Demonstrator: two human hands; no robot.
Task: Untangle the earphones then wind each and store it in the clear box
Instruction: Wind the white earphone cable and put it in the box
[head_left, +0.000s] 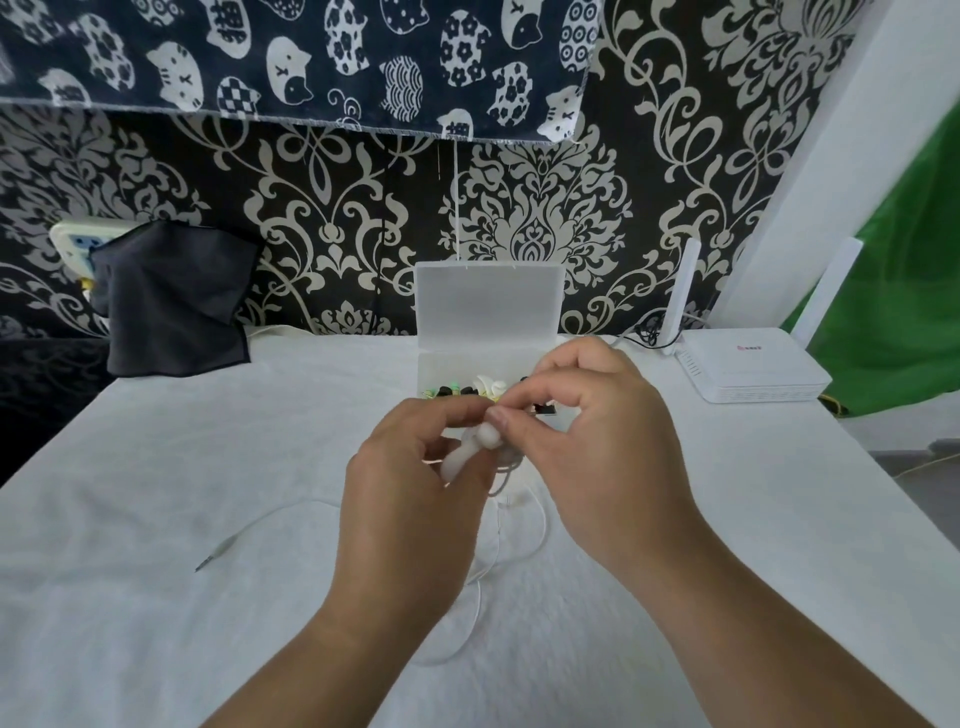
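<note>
Both my hands are raised over the white table, just in front of the clear box (488, 306). My left hand (415, 483) grips the white earbuds (467, 452) of a white earphone. My right hand (587, 441) pinches the same earphone's cable right beside them. The white cable (498, 551) hangs down in loops onto the cloth, and its jack plug (218, 553) lies far out to the left. The box stands open with its lid upright; wound earphones in black, green and white (467, 388) lie inside, partly hidden by my fingers.
A white router (748, 364) with two antennas sits at the back right with a green cloth behind it. A dark cloth (171, 301) hangs over a wall socket at the back left. The white tablecloth (208, 467) covers the whole table.
</note>
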